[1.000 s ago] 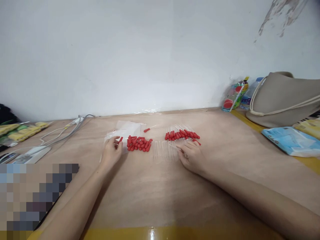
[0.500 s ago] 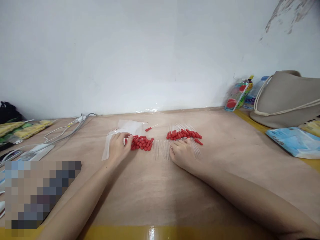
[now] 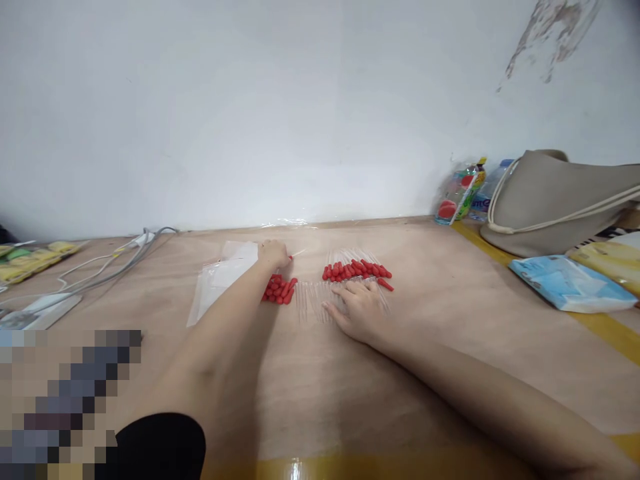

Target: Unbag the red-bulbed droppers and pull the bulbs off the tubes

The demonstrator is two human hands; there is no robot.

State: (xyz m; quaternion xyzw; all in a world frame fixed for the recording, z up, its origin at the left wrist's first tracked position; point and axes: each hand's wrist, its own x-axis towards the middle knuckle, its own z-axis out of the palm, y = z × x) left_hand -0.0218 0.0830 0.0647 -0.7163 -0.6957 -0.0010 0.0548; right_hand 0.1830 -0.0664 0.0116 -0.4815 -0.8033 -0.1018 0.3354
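Note:
My left hand point(image 3: 273, 253) reaches far across the table, its fingers curled round a lone red-capped dropper point(image 3: 291, 257) whose thin clear tube pokes out to the right. A pile of loose red rubber caps point(image 3: 279, 291) lies just under that forearm. My right hand point(image 3: 357, 307) lies flat, fingers spread, on a row of clear glass tubes point(image 3: 310, 308). Behind it sits a row of red-capped droppers point(image 3: 356, 270). A clear plastic bag point(image 3: 220, 277) lies left of the caps.
Grey cables point(image 3: 115, 263) and a white device point(image 3: 40, 310) lie at the left, with yellow packets point(image 3: 30, 257) behind. A beige bag point(image 3: 560, 200), bottles point(image 3: 460, 193) and a blue packet point(image 3: 565, 283) stand at the right. The wall closes off the back.
My left hand left the pile of red caps and stretched forward to the lone dropper. My right hand slid slightly left and stayed flat on the clear tubes.

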